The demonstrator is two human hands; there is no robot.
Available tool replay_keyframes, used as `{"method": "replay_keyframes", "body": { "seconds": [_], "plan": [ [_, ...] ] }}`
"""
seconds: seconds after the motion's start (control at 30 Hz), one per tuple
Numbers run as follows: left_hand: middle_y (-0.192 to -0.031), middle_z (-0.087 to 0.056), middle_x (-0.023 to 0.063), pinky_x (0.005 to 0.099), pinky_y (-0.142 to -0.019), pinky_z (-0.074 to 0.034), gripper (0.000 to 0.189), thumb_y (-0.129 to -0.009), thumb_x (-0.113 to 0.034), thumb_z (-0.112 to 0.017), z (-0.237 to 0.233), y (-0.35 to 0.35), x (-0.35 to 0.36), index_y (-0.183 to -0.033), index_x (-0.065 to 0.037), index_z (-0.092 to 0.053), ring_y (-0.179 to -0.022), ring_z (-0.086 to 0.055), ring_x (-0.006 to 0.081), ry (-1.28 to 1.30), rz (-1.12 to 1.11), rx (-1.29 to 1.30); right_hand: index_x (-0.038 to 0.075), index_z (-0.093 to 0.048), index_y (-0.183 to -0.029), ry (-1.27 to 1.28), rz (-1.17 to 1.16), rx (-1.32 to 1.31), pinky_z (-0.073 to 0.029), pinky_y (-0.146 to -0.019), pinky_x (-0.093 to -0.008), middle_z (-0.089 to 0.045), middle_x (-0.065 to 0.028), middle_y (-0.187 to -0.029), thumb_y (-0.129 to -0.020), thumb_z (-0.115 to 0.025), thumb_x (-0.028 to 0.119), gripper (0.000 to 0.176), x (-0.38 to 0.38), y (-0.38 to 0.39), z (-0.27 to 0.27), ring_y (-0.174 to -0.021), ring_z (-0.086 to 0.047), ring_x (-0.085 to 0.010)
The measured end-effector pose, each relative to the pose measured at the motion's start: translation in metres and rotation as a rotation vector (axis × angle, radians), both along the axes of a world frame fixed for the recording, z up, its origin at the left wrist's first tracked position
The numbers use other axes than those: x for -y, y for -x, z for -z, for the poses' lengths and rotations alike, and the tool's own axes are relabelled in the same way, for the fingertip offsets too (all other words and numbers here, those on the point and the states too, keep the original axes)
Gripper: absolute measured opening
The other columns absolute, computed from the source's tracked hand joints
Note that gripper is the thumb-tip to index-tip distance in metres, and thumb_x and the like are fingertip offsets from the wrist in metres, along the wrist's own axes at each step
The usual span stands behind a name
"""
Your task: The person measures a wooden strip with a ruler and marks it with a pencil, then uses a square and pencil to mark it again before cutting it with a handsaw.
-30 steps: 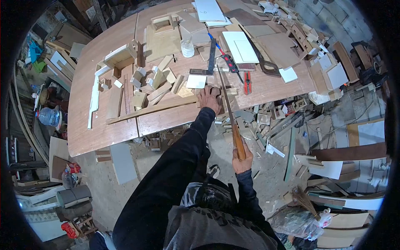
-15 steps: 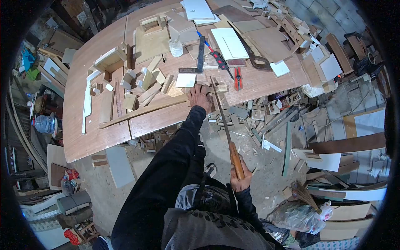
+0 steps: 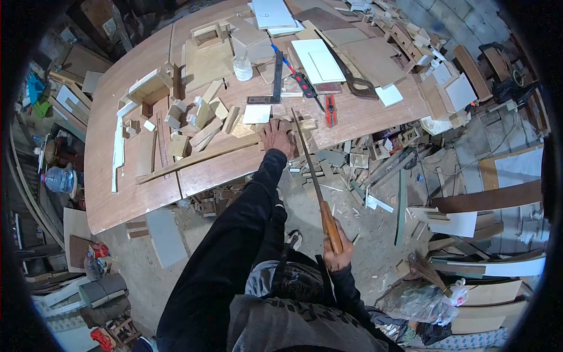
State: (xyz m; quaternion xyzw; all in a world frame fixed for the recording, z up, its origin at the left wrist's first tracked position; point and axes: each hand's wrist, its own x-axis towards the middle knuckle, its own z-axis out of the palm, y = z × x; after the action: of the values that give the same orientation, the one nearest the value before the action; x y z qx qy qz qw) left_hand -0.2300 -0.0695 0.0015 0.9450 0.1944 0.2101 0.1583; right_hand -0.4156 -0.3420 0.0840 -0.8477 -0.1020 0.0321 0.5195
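My right hand [image 3: 339,254] is closed around the wooden handle of a handsaw [image 3: 330,226]. Its narrow blade points away from me, crossing the table edge, with the tip over the tabletop. Just left of the blade, my left hand [image 3: 278,139] presses down at the table's edge, fingers bent over the right end of a long wooden strip [image 3: 214,154]. That strip lies along the front of the table. A white square piece [image 3: 257,114] rests right beyond my left fingertips. Small wood blocks [image 3: 205,114] sit left of this hand.
On the wooden table [image 3: 220,179] lie a black try square [image 3: 277,79], a red utility knife [image 3: 331,110], a red-and-black tool [image 3: 305,85], another saw [image 3: 359,88] and a clear jar [image 3: 242,68]. Offcuts [image 3: 358,161] litter the floor. A broom [image 3: 428,273] lies at right.
The view has shifted slightly, so the table sits a little further left. Both hands keep their holds, and the saw stays at nearly the same angle.
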Motion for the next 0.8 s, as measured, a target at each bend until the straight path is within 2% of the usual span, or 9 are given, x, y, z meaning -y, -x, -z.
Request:
{"method": "replay_keyframes", "body": {
  "seconds": [0.1, 0.17, 0.2, 0.3, 0.43, 0.53, 0.63, 0.73, 0.8],
  "plan": [
    [-0.114, -0.044, 0.0138, 0.0501, -0.094, -0.025, 0.037, -0.078, -0.030, -0.057, -0.005, 0.004, 0.001, -0.109, -0.009, -0.055, -0.110, -0.038, 0.0336, -0.017, 0.017, 0.021, 0.004, -0.050, -0.128, -0.056, 0.036, 0.106, -0.048, -0.070, -0.0251, -0.066, -0.0144, -0.089, -0.075, -0.054, -0.003, 0.053, -0.031, -0.042, 0.010, -0.072, -0.062, -0.0151],
    [-0.114, -0.044, 0.0134, 0.0499, -0.094, -0.025, 0.037, -0.077, -0.029, -0.057, -0.001, 0.004, 0.000, -0.109, -0.009, -0.055, -0.110, -0.037, 0.0334, -0.019, 0.004, 0.034, 0.004, -0.048, -0.129, -0.071, 0.010, -0.055, -0.049, -0.072, -0.0265, -0.066, -0.0187, -0.094, -0.076, -0.054, -0.002, 0.055, -0.048, -0.065, 0.011, -0.077, -0.065, -0.0196],
    [-0.114, -0.044, 0.0129, 0.0497, -0.095, -0.025, 0.036, -0.077, -0.028, -0.058, 0.001, 0.001, 0.000, -0.108, -0.010, -0.056, -0.110, -0.037, 0.0332, -0.011, -0.009, 0.055, 0.004, -0.048, -0.129, -0.072, 0.017, -0.052, -0.049, -0.072, -0.0265, -0.066, -0.0187, -0.094, -0.076, -0.054, -0.002, 0.055, -0.047, -0.064, 0.012, -0.077, -0.065, -0.0196],
    [-0.114, -0.044, 0.0124, 0.0498, -0.094, -0.025, 0.036, -0.076, -0.025, -0.060, 0.003, -0.001, -0.001, -0.108, -0.010, -0.056, -0.110, -0.037, 0.0328, -0.008, -0.010, 0.066, 0.005, -0.048, -0.128, -0.002, -0.009, 0.001, -0.049, -0.075, -0.0293, -0.063, -0.0238, -0.099, -0.075, -0.055, 0.000, 0.053, -0.020, -0.035, 0.021, -0.087, -0.066, -0.0284],
    [-0.115, -0.044, 0.0119, 0.0504, -0.094, -0.026, 0.036, -0.074, -0.022, -0.061, -0.002, 0.004, -0.002, -0.108, -0.010, -0.056, -0.110, -0.037, 0.0330, 0.067, 0.004, 0.011, 0.006, -0.048, -0.129, 0.036, -0.045, -0.031, -0.049, -0.076, -0.0293, -0.063, -0.0236, -0.099, -0.076, -0.055, 0.001, 0.053, 0.007, 0.002, -0.009, -0.087, -0.066, -0.0266],
    [-0.114, -0.043, 0.0124, 0.0506, -0.093, -0.026, 0.039, -0.072, -0.022, -0.062, -0.005, 0.003, -0.001, -0.108, -0.009, -0.055, -0.111, -0.037, 0.0334, 0.069, 0.024, 0.043, 0.006, -0.048, -0.130, 0.023, -0.021, 0.028, -0.049, -0.073, -0.0288, -0.064, -0.0213, -0.095, -0.076, -0.055, 0.002, 0.054, -0.021, -0.023, -0.011, -0.079, -0.066, -0.0220],
    [-0.114, -0.042, 0.0132, 0.0507, -0.094, -0.027, 0.044, -0.069, -0.021, -0.063, -0.003, 0.005, -0.004, -0.110, -0.009, -0.054, -0.111, -0.036, 0.0340, 0.021, 0.033, 0.000, 0.007, -0.047, -0.131, -0.028, 0.010, -0.053, -0.048, -0.070, -0.0271, -0.065, -0.0175, -0.089, -0.076, -0.054, 0.002, 0.056, -0.046, -0.051, 0.002, -0.071, -0.062, -0.0164],
    [-0.117, -0.041, 0.0142, 0.0510, -0.094, -0.027, 0.046, -0.068, -0.020, -0.063, -0.002, 0.004, -0.003, -0.111, -0.008, -0.052, -0.112, -0.036, 0.0344, 0.042, 0.052, -0.017, 0.007, -0.047, -0.131, -0.066, 0.000, -0.102, -0.048, -0.068, -0.0264, -0.064, -0.0164, -0.085, -0.075, -0.053, 0.002, 0.057, -0.032, -0.036, -0.005, -0.066, -0.058, -0.0148],
    [-0.120, -0.040, 0.0145, 0.0515, -0.094, -0.027, 0.046, -0.068, -0.020, -0.063, 0.004, 0.000, -0.005, -0.111, -0.007, -0.052, -0.112, -0.036, 0.0348, 0.069, 0.035, -0.012, 0.007, -0.046, -0.132, 0.024, -0.030, -0.046, -0.047, -0.067, -0.0258, -0.063, -0.0151, -0.084, -0.075, -0.052, 0.000, 0.057, -0.009, -0.008, -0.018, -0.066, -0.058, -0.0141]
  ]
}}
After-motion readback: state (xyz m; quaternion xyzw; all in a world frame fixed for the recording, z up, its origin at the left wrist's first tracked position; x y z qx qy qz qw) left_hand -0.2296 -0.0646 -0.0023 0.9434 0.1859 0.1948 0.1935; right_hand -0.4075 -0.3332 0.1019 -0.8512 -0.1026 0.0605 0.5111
